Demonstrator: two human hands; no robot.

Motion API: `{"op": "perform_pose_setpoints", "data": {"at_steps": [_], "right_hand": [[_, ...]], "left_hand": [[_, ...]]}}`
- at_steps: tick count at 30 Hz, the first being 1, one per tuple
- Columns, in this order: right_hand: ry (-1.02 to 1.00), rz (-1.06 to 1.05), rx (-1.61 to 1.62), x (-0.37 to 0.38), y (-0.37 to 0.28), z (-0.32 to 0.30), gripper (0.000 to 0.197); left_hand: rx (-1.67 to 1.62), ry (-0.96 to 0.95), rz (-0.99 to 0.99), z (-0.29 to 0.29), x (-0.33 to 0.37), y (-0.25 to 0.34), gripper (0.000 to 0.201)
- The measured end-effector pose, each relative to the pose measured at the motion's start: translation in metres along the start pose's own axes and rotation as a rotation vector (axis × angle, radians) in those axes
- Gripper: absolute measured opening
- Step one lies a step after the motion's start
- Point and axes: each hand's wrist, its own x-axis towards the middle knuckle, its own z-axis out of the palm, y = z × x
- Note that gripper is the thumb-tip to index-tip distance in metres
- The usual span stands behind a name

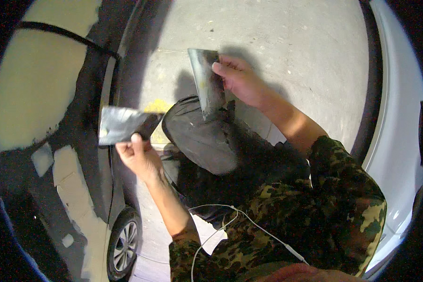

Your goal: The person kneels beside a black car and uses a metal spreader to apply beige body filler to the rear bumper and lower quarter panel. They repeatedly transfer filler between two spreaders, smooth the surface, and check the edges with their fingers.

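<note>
My left hand (pixel 138 157) grips a flat putty spreader (pixel 122 126) by its lower edge, thumb on the near face. That spreader is greyish and smeared, broad at its left end, and stands just beside the dark car body. Higher up and to the right, my right hand (pixel 237 77) pinches a second putty spreader (pixel 204 80) along its right side. This one is held nearly upright, dark with a pale, shiny left edge. Its lower end is over my dark-trousered knee (pixel 197 141). The two spreaders are apart from each other.
On the left is a dark car (pixel 94 188) with beige filler patches (pixel 70 183) and a wheel (pixel 124 242). A light-coloured car (pixel 395 141) stands on the right. Between them lies a concrete floor (pixel 305 42) with a yellow mark (pixel 157 105). A white earphone cord (pixel 263 230) hangs across my camouflage shirt.
</note>
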Motion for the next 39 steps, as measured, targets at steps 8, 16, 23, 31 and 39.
{"op": "perform_pose_setpoints", "data": {"at_steps": [8, 16, 23, 31, 39], "right_hand": [[0.193, -0.089, 0.155, 0.021, 0.026, 0.021, 0.030], [0.055, -0.342, -0.039, 0.061, 0.019, -0.003, 0.034], [0.447, 0.021, -0.202, 0.195, 0.128, -0.126, 0.028], [0.556, -0.001, -0.441, 0.323, 0.189, -0.140, 0.032], [0.679, -0.162, -1.349, 0.302, 0.181, -0.157, 0.048]], "left_hand": [[-0.042, -0.266, -0.151, 0.071, 0.014, -0.027, 0.033], [0.108, -0.507, -0.034, 0.062, 0.063, -0.046, 0.015], [0.071, 0.265, -0.526, -0.153, 0.061, -0.145, 0.039], [0.928, 0.638, -0.687, -0.312, -0.008, -0.242, 0.045], [1.309, 0.702, -0.709, -0.269, -0.038, -0.284, 0.050]]}}
